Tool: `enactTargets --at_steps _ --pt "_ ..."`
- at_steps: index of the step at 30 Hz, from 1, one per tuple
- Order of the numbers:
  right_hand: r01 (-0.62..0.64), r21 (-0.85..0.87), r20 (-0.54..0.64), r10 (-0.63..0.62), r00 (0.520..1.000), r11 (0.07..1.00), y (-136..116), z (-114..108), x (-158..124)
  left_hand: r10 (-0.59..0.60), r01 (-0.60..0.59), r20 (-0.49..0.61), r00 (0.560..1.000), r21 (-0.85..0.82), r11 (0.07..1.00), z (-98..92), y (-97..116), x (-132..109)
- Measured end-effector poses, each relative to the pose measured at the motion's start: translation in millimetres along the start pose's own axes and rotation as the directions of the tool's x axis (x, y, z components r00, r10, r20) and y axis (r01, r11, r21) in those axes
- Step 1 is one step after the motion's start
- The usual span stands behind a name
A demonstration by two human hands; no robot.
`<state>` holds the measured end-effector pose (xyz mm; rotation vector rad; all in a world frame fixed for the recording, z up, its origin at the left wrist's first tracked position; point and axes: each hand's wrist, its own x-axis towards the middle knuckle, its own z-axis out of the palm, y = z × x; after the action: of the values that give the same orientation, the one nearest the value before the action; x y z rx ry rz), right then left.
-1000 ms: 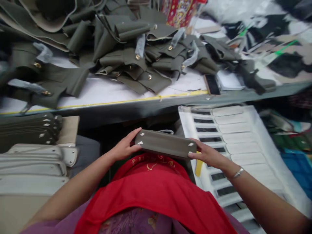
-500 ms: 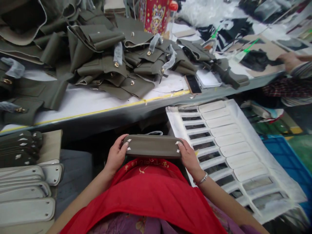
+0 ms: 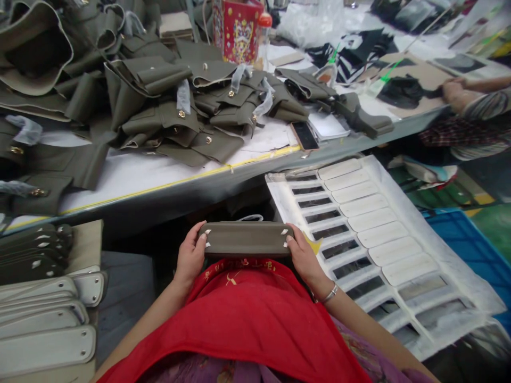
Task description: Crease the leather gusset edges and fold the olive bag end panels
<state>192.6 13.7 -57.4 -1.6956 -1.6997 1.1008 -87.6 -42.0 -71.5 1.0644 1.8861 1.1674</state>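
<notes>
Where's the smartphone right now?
Head view, right of centre: the smartphone lies at the near edge of the worktable, beyond the right hand. The white paper pad is just to its right.

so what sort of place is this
Probably a bag or leather-goods workshop: olive pieces with gold-coloured fittings are heaped on the workbench, pale strips lie stacked at the left, and a white slotted board carries a row of rounded pieces.
</notes>
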Motion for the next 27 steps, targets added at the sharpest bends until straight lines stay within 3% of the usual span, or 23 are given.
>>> enactTargets --at_steps 4,8,11,14,16,19,23,27 --pt "0.019 0.006 -0.074 -0.019 0.997 1.0 -4.5 1.8 10.3 0.016 -0.017 0.058 0.998 0.01 1.0 -5.3 0.7 5.9" --pt "0.025 -0.019 0.082 -0.023 0.996 1.0 -2.9 -15.9 19.6 0.013 -0.03 0.21 0.978 0.077 0.997 -21.8 2.7 16.5" --pt "0.185 -0.104 0.169 -0.166 0.972 0.977 -6.2 -30.8 33.7 0.19 -0.267 0.27 0.944 0.283 0.921 -22.1 19.3 19.0" --pt "0.27 -0.114 0.319 -0.222 0.921 0.956 -16.2 -36.3 52.7 0.33 -0.498 0.405 0.853 0.44 0.748 -3.8 43.8 23.0" --pt "0.246 -0.099 0.422 -0.183 0.888 0.964 -23.3 -34.2 63.2 0.306 -0.551 0.503 0.808 0.464 0.694 11.0 55.7 29.6" --pt "0.219 -0.106 0.442 -0.151 0.884 0.97 -31.8 -25.2 72.2 0.262 -0.552 0.563 0.784 0.44 0.708 23.7 62.3 41.9" --pt "0.186 -0.084 0.394 -0.139 0.909 0.979 -40.4 -14.2 79.1 0.219 -0.535 0.594 0.774 0.428 0.728 23.3 64.8 50.0" --pt "0.074 0.047 0.381 -0.086 0.921 0.996 -29.5 -22.9 78.2 0.197 -0.553 0.604 0.772 0.486 0.676 19.2 69.6 41.0"
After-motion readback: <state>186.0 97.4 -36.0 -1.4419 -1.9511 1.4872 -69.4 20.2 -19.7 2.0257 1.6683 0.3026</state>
